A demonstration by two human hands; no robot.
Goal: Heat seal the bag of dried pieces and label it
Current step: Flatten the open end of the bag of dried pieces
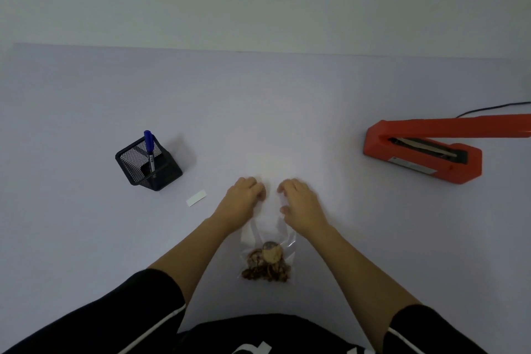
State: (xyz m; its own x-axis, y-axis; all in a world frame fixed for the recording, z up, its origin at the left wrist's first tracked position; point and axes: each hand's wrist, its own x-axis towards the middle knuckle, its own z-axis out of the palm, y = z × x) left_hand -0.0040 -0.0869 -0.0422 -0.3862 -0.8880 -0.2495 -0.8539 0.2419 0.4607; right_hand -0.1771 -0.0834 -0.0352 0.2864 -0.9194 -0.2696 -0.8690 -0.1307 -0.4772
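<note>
— Where's the bag from where you stand?

— Flat on the pale table (287, 112), right in front of the person. It's a clear plastic bag (268, 241), and the dried pieces (267, 266), brown and curled, are bunched at the end nearest their body. The open end points away, up between the two hands.

— Are the hands holding it?

— The left hand (244, 198) and right hand (300, 204) sit side by side over the far end of the bag, fingers curled downward, palms down. The plastic is so clear there that I cannot tell whether either hand is pinching it or only resting on it.

— And the sealer?

— The red heat sealer (422, 152) is well off to the right, its arm raised, a black cord (494, 108) running off behind it. There's a silvery plate on its base, but the writing is too small to read.

— The label?

— A blank white label strip (196, 198) lies left of the hands, apart from the bag. Just beyond it is a black mesh pen holder (148, 164) with a blue marker (149, 149) standing in it; the print on the marker's barrel is illegible. The black sleeves (149, 296) have a white stripe.
</note>
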